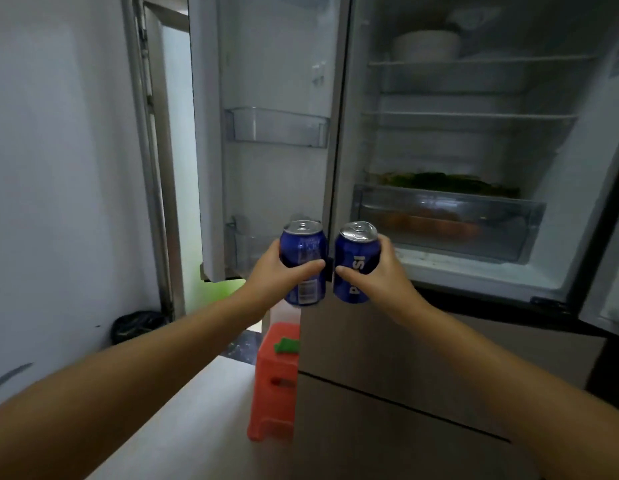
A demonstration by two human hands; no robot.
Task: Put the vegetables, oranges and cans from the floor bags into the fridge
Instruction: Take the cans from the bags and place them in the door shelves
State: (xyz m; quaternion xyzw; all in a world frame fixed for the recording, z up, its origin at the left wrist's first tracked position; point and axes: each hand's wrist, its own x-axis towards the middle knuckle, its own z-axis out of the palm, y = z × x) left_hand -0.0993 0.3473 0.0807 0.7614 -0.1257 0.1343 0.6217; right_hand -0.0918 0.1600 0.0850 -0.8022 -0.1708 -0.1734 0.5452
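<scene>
Each of my hands holds an upright blue soda can in front of the open fridge (439, 271). My left hand (276, 271) grips the left can (303, 247), level with the lowest door bin (245, 251). My right hand (387, 271) grips the right can (353, 261), just before the fridge's left wall edge. Inside, green leafy vegetables (439, 181) lie on the shelf above the clear drawer (450, 220), and oranges (436, 225) show through the drawer's front.
The left fridge door (266, 81) stands open with a clear middle bin (276, 128). A white bowl (425, 45) sits on the top shelf. An orange plastic stool (276, 382) stands on the floor beside the fridge, and a black bag (138, 325) lies by the wall.
</scene>
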